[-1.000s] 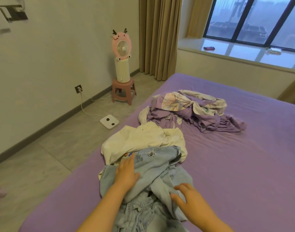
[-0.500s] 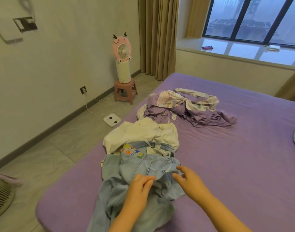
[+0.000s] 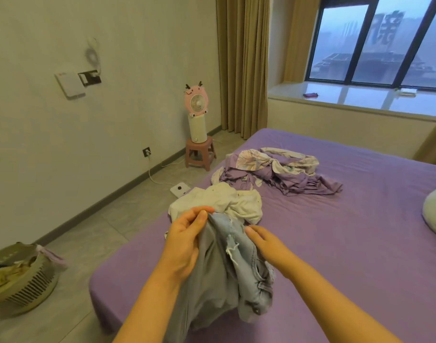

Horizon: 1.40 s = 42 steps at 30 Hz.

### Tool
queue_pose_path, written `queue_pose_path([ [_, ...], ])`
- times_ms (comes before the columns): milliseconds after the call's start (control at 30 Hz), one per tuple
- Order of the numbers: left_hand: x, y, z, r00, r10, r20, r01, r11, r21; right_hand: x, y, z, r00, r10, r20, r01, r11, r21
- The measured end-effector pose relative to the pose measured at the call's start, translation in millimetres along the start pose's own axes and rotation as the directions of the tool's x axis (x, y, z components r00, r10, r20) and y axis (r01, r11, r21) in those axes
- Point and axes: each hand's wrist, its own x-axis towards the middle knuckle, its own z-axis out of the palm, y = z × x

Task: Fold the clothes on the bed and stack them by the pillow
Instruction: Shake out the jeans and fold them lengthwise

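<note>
Denim jeans hang pinched in your left hand, lifted to shake out; right hand touches them, fingers relaxed.

**Count of things in the bedroom**

Two hands: left, right. One pair of light blue jeans. One cream garment. One heap of purple floral fabric; its pieces cannot be counted. One bed, one pillow, one laundry basket, one pink fan, one pink stool, one white scale.
</note>
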Motion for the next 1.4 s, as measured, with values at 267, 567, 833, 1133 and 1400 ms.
queue_pose_path([
  [267,-22.9,38.0,79.8,0.990,0.067,0.121,-0.040,0.976,-0.216,-94.8,-28.6,-57.4,0.985,-0.173,0.021,0.162,0.954,0.251],
  [567,-41.8,65.0,158.5,0.964,0.087,0.251,-0.053,0.989,-0.140,-168.5,-9.5,-120.4,0.923,-0.325,-0.206,0.338,0.940,0.034],
  [833,-54.9,31.7,200.2,0.776,0.121,0.619,-0.596,0.462,0.657,-223.6,-19.3,-188.0,0.871,-0.379,-0.313,0.298,0.913,-0.278],
  [1133,-78.3,-7.4,254.9,0.622,-0.298,0.725,-0.286,0.775,0.564,-274.9,0.9,-215.4,0.915,-0.377,-0.144,0.322,0.897,-0.301],
  [1400,-74.5,-6.7,260.0,0.570,-0.238,0.786,-0.225,0.875,0.428,-316.3,26.3,-243.1,0.951,-0.266,-0.156,0.259,0.964,-0.064],
])
